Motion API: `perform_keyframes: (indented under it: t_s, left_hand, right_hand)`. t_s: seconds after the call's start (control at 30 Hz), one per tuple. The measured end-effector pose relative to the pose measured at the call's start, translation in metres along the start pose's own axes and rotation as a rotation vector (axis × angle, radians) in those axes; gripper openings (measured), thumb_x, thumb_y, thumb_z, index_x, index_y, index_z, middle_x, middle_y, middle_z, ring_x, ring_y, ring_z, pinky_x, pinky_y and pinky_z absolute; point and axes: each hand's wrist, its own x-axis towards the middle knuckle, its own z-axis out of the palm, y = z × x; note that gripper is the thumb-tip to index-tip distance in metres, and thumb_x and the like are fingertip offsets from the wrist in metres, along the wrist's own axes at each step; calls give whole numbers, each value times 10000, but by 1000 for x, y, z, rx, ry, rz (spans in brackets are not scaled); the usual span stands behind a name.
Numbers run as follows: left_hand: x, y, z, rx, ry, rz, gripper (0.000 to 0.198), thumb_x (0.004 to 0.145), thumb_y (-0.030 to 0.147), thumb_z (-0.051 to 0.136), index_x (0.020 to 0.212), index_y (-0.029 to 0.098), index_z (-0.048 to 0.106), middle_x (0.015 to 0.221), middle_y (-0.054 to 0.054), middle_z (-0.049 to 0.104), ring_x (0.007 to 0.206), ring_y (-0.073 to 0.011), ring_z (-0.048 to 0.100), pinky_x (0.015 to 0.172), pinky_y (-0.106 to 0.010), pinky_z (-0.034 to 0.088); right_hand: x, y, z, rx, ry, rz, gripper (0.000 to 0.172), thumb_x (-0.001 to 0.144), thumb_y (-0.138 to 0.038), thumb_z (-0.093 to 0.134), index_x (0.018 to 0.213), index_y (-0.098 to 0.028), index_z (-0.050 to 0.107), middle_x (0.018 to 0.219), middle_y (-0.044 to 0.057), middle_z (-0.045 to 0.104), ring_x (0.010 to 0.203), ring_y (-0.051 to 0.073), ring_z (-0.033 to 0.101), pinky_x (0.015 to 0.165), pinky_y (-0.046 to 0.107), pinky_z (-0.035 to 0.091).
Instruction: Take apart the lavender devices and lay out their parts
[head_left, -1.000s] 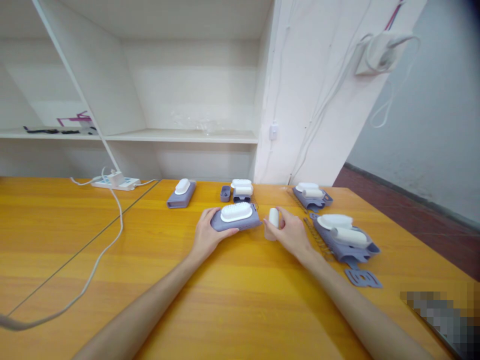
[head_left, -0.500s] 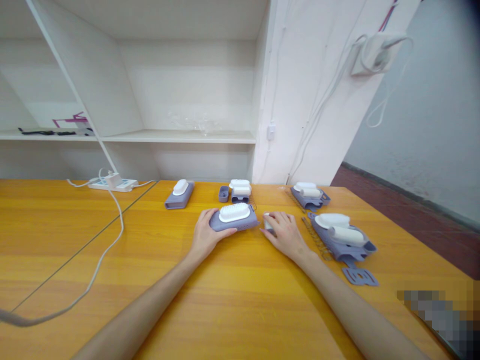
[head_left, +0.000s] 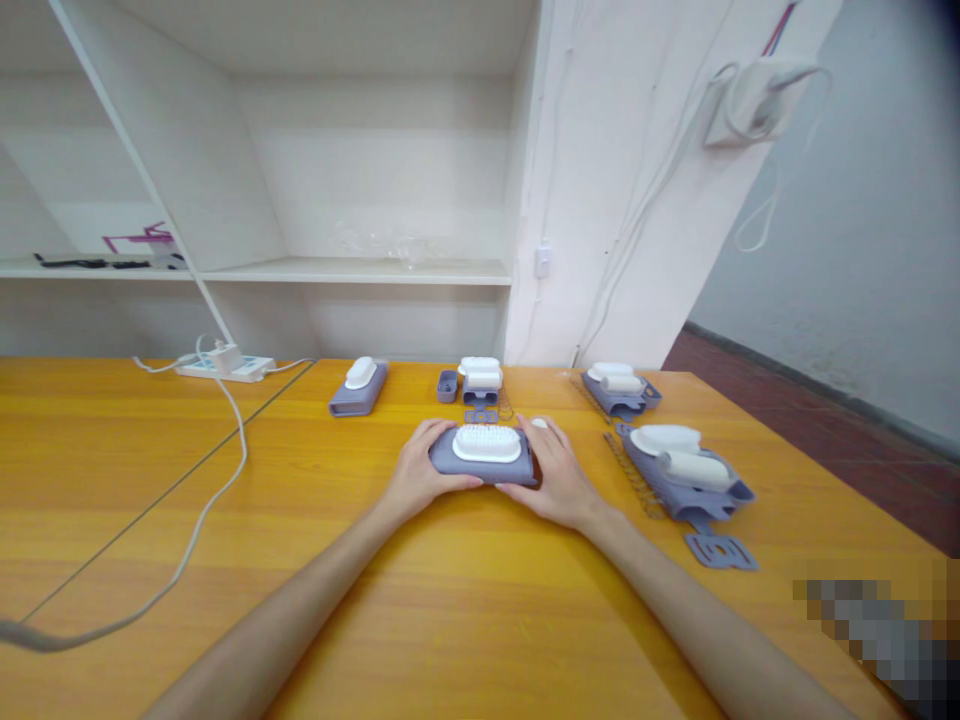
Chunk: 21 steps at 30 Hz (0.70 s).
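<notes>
Between my two hands lies a grey-purple plastic housing [head_left: 442,460], long side across the table, with a white oval brush [head_left: 486,442] on top, its bristles facing up. My left hand [head_left: 418,465] grips the housing's left end, thumb along the near edge and fingers behind. Wrapped round its right end is my right hand [head_left: 556,475], the thumb at the near edge. A small white piece [head_left: 540,424] shows at the fingers of that hand; most of it is hidden, so I cannot tell its kind.
Behind stand a similar housing [head_left: 360,390], a small grey cup-like part [head_left: 447,386] and a housing with a white roller [head_left: 481,381]. To the right are two more sets [head_left: 621,388], [head_left: 679,470], a coil spring [head_left: 634,475] and a flat grey plate [head_left: 721,551]. A cable [head_left: 241,450] crosses the left.
The housing has swung level and shifted slightly right and nearer. My right hand, formerly apart from it with a small whitish piece, has moved left and closed round its right end.
</notes>
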Motion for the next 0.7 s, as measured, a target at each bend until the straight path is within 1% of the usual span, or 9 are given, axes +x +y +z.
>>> perform_keyframes:
  t_s: [0.13,0.23,0.4,0.53,0.6,0.7]
  left_hand:
    - [-1,1,5,23,-16,-18,684,588,513,747,1168,229,521,1151,-60,529,1092,-230,511,961,-379,414]
    - [-3,7,9,102,40,-9,622,643,497,711,1160,218,508,1175,-77,514,1122,-241,487,982,-393,393]
    - [-1,25,18,298,82,23,662,656,543,671,1182,199,464,1204,-117,485,1152,-285,446,998,-444,354]
    - [9,41,29,384,109,46,758,634,604,655,1228,199,417,1228,-136,462,1162,-304,424,980,-449,349]
    - [15,46,37,423,104,26,752,623,620,651,1205,194,442,1192,-138,480,1118,-308,442,962,-457,348]
    - [22,49,47,482,89,-13,600,661,590,629,1101,196,523,1101,-127,523,1039,-305,469,936,-475,336]
  right_hand:
    - [-2,-1,2,-31,6,26,900,702,-538,651,1402,-135,255,1307,157,457,1236,315,365,1047,511,256]
    - [-2,-5,2,-63,18,4,895,696,-542,655,1395,-136,271,1283,154,474,1222,315,375,1049,507,238]
    - [0,-8,3,-123,25,-12,844,746,-548,605,1402,-135,270,1227,154,510,1162,305,423,1032,502,234]
    - [0,-7,4,-149,4,-9,838,767,-563,572,1412,-128,258,1194,162,522,1113,315,447,998,496,255]
    - [-1,-6,5,-151,0,-3,849,760,-568,579,1410,-124,260,1196,160,519,1113,318,442,995,486,259]
    - [-1,-6,4,-145,9,31,874,742,-552,610,1406,-108,256,1199,158,515,1128,318,427,980,464,280]
